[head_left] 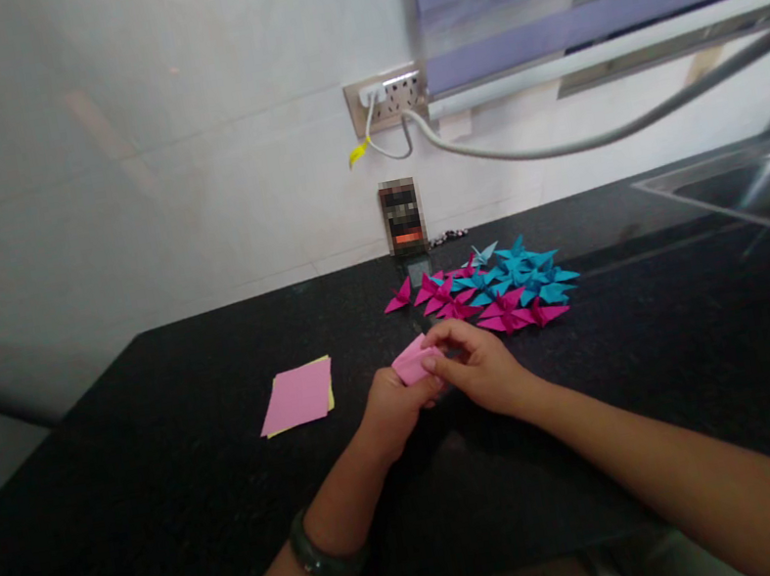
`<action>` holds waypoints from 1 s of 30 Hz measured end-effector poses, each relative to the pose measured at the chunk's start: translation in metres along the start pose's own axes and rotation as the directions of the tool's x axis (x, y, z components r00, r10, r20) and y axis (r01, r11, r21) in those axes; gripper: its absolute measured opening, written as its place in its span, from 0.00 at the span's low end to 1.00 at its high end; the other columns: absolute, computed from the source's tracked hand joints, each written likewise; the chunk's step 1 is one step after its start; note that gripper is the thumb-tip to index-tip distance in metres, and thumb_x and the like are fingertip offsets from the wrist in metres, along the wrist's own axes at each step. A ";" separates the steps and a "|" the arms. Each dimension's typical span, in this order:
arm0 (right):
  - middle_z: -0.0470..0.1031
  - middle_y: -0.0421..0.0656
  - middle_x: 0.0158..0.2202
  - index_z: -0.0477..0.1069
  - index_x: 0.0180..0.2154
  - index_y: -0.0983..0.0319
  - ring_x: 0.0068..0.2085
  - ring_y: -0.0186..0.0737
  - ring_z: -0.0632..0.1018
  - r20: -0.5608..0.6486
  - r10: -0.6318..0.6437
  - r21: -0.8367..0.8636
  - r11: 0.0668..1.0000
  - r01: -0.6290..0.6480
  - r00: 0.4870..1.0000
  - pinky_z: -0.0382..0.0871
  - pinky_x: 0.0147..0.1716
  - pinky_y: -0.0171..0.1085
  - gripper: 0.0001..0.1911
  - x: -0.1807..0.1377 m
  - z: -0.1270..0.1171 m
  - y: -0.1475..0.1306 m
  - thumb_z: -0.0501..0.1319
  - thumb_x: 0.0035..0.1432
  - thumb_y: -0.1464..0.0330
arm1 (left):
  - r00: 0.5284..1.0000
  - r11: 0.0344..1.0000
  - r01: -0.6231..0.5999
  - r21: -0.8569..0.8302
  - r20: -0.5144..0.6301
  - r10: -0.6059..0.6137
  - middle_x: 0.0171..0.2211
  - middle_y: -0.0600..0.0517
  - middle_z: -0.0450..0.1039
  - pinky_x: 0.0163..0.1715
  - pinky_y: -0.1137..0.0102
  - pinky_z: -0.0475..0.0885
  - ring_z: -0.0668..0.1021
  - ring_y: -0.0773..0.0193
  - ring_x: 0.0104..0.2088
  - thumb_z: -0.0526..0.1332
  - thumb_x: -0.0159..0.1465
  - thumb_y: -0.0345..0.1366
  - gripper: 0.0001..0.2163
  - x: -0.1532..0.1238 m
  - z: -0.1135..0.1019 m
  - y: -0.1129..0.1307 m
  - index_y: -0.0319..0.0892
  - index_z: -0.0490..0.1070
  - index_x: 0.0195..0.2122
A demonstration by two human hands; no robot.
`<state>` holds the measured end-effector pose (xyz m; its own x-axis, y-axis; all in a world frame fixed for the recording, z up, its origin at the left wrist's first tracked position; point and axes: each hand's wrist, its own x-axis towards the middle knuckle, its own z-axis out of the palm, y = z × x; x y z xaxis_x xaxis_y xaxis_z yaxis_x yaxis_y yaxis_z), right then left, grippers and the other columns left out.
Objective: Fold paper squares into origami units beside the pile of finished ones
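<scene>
Both hands meet over the black counter [167, 485] on a small folded piece of pink paper [411, 361]. My left hand [395, 407] grips its lower edge with curled fingers. My right hand [477, 366] pinches its right side between thumb and fingertips. Just behind the hands lies a heap of several folded paper shapes, magenta ones [442, 296] to the left and front and teal ones [528, 275] to the right. A dark band sits on my left wrist [320, 557].
A small stack of flat paper squares [298, 397], pink on top with yellow beneath, lies left of the hands. A dark box [402, 216] stands against the white wall under a socket strip [387, 99] with a cable. A sink [769, 181] is at the right.
</scene>
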<state>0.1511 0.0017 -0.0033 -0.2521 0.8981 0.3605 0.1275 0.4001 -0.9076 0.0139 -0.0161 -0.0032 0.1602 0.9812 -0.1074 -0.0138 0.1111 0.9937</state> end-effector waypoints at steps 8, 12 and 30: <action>0.67 0.39 0.25 0.67 0.26 0.63 0.28 0.32 0.68 0.128 -0.037 -0.197 0.978 0.062 0.991 0.61 0.29 0.32 0.03 0.005 -0.014 -0.001 0.57 0.51 0.71 | 0.993 0.987 -0.093 -0.128 -0.080 0.083 0.30 0.49 0.75 0.32 0.71 0.68 0.74 0.65 0.30 0.63 0.51 0.39 0.12 0.004 -0.007 -0.001 0.37 0.75 0.33; 0.67 0.39 0.25 0.68 0.26 0.63 0.29 0.32 0.68 0.250 -0.087 -0.286 0.945 0.160 0.964 0.60 0.29 0.32 0.03 0.002 -0.013 -0.002 0.58 0.50 0.71 | 0.981 0.993 -0.114 0.040 -0.154 0.118 0.27 0.49 0.76 0.30 0.71 0.68 0.75 0.64 0.28 0.65 0.47 0.37 0.09 0.007 -0.011 0.000 0.37 0.76 0.27; 0.69 0.40 0.23 0.68 0.24 0.63 0.26 0.32 0.68 0.037 0.047 -0.279 0.960 -0.035 0.998 0.60 0.25 0.31 0.03 0.001 -0.003 0.002 0.58 0.49 0.71 | 0.978 0.961 -0.145 0.233 -0.110 0.174 0.24 0.51 0.76 0.26 0.72 0.67 0.74 0.64 0.25 0.61 0.48 0.32 0.05 0.004 -0.011 0.004 0.39 0.76 0.25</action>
<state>0.1540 0.0043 -0.0038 -0.2811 0.9084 0.3095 0.3985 0.4039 -0.8235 0.0038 -0.0096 -0.0002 0.0457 0.9969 0.0648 0.1938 -0.0725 0.9784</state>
